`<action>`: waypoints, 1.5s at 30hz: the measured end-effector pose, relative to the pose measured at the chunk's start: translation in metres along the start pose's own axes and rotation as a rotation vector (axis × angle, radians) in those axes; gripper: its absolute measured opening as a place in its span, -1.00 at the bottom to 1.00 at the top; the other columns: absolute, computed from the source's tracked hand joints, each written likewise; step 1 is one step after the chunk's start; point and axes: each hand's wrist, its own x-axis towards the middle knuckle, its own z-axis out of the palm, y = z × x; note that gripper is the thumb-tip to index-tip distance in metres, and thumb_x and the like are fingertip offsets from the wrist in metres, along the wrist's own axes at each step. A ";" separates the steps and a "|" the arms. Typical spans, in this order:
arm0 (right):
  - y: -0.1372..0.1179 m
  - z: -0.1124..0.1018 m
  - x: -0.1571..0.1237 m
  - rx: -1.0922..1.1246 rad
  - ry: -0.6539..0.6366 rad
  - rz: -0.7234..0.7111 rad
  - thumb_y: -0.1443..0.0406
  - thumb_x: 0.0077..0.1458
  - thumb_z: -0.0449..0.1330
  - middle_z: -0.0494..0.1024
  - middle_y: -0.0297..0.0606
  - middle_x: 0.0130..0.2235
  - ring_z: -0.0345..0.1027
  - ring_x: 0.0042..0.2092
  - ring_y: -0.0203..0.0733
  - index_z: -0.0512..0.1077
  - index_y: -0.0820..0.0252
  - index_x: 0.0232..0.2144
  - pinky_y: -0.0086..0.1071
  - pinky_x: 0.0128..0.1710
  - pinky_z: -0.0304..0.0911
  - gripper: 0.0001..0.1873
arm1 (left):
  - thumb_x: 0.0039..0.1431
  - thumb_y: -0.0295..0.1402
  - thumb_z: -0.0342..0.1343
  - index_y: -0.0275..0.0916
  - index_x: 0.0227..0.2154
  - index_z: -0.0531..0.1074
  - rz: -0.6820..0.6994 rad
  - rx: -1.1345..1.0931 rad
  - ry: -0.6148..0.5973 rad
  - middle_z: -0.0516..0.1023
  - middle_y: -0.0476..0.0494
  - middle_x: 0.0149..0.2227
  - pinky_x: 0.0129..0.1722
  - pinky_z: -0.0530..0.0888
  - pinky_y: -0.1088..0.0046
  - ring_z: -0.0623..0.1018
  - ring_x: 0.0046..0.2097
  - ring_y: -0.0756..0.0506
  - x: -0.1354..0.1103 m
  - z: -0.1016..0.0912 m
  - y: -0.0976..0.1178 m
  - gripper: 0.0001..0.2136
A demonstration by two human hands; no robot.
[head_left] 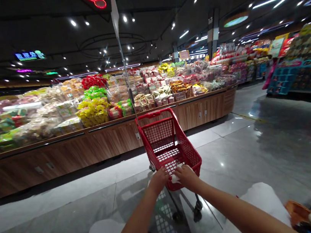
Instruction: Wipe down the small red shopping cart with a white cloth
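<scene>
My left hand (159,180) and my right hand (185,177) rest side by side on the near rim of a small red wire shopping cart (167,138), with their fingers curled over it. A crumpled white item (175,177), perhaps a tissue or paper, lies at the rim between my hands, partly hidden by them. The cart's basket looks otherwise bare through its mesh. A thin pole with a white pennant (115,20) rises from the cart's far left corner.
Ahead and left runs a long wood-fronted display counter (96,148) heaped with bagged snacks. Blue shelving units (291,78) stand at the right. The polished grey tile floor (252,149) spreads between them. An orange and white object (298,212) sits at the lower right corner.
</scene>
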 end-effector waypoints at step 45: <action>0.047 -0.018 0.005 0.054 0.131 0.230 0.35 0.15 0.10 0.42 -0.11 0.07 0.33 0.02 -0.05 0.31 0.10 0.13 -0.27 -0.01 0.24 -0.53 | 0.18 -0.16 0.10 -0.11 0.19 0.24 -0.399 0.309 0.054 0.15 -0.24 0.29 0.23 0.11 -0.08 0.08 0.32 -0.34 -0.012 -0.074 -0.049 -0.48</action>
